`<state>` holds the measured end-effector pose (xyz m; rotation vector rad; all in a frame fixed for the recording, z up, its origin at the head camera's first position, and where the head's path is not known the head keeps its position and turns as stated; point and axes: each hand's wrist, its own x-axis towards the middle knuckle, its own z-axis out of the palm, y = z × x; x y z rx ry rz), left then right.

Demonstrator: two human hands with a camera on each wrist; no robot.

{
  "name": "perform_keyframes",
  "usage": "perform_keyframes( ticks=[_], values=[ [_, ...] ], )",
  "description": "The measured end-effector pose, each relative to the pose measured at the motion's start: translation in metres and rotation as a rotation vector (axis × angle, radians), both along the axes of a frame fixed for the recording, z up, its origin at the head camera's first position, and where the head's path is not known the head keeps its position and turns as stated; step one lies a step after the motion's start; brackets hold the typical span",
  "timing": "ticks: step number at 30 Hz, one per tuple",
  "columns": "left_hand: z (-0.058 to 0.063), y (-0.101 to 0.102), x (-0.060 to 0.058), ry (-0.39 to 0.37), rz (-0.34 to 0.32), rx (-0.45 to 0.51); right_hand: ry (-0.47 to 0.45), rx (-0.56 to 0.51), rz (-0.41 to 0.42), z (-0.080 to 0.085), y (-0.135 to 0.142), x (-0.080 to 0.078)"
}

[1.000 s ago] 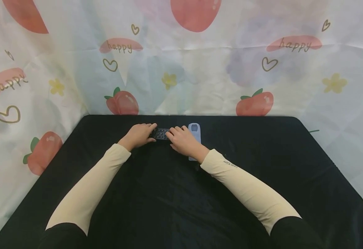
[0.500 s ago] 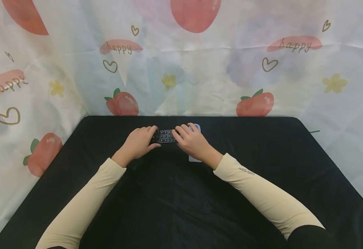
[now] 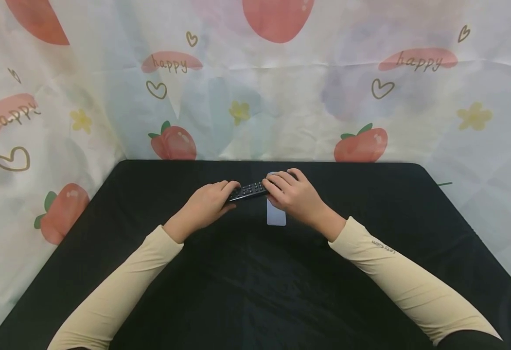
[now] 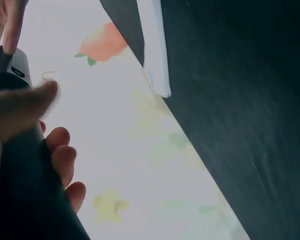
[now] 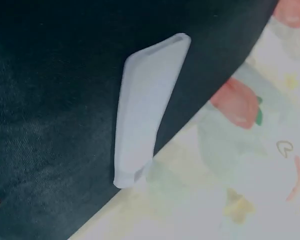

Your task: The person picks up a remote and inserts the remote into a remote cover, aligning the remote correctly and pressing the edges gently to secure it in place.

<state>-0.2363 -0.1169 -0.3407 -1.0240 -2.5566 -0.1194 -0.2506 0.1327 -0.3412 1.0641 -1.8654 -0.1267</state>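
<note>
Left hand [image 3: 204,203] grips one end of the black remote control [image 3: 248,191], right hand [image 3: 298,200] pinches the other; a loosened pinch could tip it. Below, on black tablecloth [image 3: 255,291], lies a white sleeve-like cover [image 3: 276,217] that stray fingers might nudge.

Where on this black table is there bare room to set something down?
Bare table lies between the left sleeve and right sleeve, and outside each, out to the table's side edges. Crowded: the back middle, where left hand and right hand hold the black remote near the pale case.
</note>
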Motion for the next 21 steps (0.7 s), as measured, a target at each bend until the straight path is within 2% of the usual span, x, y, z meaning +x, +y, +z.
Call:
perform_keyframes(
  ticks=[5,10,16,21],
  values=[
    [0.002,0.008,0.001,0.031,-0.022,0.044,-0.103,-0.052,0.025,0.015,0.010,0.000],
    [0.006,0.016,-0.001,0.050,-0.013,0.113,-0.235,-0.094,0.002,0.032,0.016,-0.001],
    [0.006,0.028,0.002,0.059,0.082,0.130,-0.336,-0.126,-0.026,0.047,0.019,-0.003],
    [0.002,0.038,0.004,0.041,0.141,0.172,-0.388,-0.174,0.005,0.056,0.017,-0.003]
  ],
)
